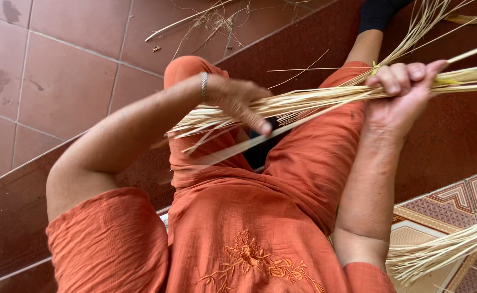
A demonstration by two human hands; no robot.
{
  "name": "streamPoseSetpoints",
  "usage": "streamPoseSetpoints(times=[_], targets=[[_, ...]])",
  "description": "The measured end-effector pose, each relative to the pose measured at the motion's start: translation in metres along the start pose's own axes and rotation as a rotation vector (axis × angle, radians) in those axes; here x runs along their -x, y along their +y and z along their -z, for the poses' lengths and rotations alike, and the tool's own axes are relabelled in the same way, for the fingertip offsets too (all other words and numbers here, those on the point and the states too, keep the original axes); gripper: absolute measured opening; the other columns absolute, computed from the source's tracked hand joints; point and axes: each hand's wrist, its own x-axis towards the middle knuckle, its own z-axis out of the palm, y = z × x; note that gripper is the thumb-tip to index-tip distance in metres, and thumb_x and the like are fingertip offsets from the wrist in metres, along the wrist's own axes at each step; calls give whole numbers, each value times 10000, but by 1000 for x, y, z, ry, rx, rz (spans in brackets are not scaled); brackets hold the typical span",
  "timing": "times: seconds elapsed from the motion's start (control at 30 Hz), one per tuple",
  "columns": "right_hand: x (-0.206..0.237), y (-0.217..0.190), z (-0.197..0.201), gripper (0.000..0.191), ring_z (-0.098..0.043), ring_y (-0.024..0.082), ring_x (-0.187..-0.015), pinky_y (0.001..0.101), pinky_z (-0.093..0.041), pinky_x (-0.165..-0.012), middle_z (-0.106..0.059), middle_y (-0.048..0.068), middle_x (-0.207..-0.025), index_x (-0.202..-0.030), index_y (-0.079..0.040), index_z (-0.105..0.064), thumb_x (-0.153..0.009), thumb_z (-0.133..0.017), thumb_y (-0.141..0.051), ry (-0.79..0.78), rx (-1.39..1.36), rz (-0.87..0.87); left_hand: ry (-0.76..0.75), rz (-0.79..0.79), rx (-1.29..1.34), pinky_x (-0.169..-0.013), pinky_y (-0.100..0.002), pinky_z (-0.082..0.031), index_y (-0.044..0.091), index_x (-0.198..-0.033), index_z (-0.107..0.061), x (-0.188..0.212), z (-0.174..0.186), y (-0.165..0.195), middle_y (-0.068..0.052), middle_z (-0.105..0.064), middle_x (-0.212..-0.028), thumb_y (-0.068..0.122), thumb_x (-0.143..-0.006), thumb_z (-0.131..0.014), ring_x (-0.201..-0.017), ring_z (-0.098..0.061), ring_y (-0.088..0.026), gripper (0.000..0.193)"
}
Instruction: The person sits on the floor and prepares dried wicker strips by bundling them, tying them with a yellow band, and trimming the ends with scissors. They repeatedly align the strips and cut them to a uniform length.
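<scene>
A long bundle of pale dry straw stalks (314, 100) stretches across my lap, above my orange trousers (309, 163). My right hand (398, 95) is closed around the bundle near its thicker end, fingers wrapped over the stalks. My left hand (241, 103), with a silver bracelet at the wrist, rests on the loose, splayed end of the same bundle, fingers curled over and among the stalks. One flatter, wider strip (233, 152) sticks out below the left hand.
Reddish floor tiles (65, 70) lie at the left, a dark red step (455, 130) at the right. Another sheaf of straw (444, 252) lies on patterned tiles at lower right. Loose stalks (211, 19) litter the floor at the top.
</scene>
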Motion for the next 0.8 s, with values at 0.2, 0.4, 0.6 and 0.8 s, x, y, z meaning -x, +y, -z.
streamPoseSetpoints(times=[0.2,0.4,0.6,0.8], targets=[[-21,-46,58,548,-333,126,-501,326,-395,-458,-342,-4,-565,-824,-108,-530,-1105,-502,-578,-98,56,45,-97,-12,666,-784,-479,-677,98,-1543,-290,10,-30,-6,-229,-737,-1101,693,-756,-671,-919,-779,-309,1058],[-26,-82,87,551,-242,88,-467,291,-225,-426,-293,-22,-579,-818,-127,-543,-1077,-505,-612,-129,118,86,-47,-58,1041,-720,-430,-679,60,-1551,-377,3,-61,-12,-201,-736,-1076,633,-832,-632,-816,-769,-275,954],[-22,-83,78,515,-239,98,-454,300,-211,-384,-288,-35,-540,-829,-105,-597,-1072,-583,-559,7,97,187,-36,77,594,-616,-333,-626,74,-1391,-469,-12,-101,-6,-127,-745,-935,186,-777,-826,-744,-730,-193,719],[-3,-65,67,415,-193,82,-443,301,-156,-394,-255,-74,-549,-858,-138,-593,-1052,-592,-505,169,185,244,139,79,524,-602,-327,-594,39,-1171,-635,-13,-133,-20,-56,-699,-766,116,-953,-669,-667,-672,-147,234]])
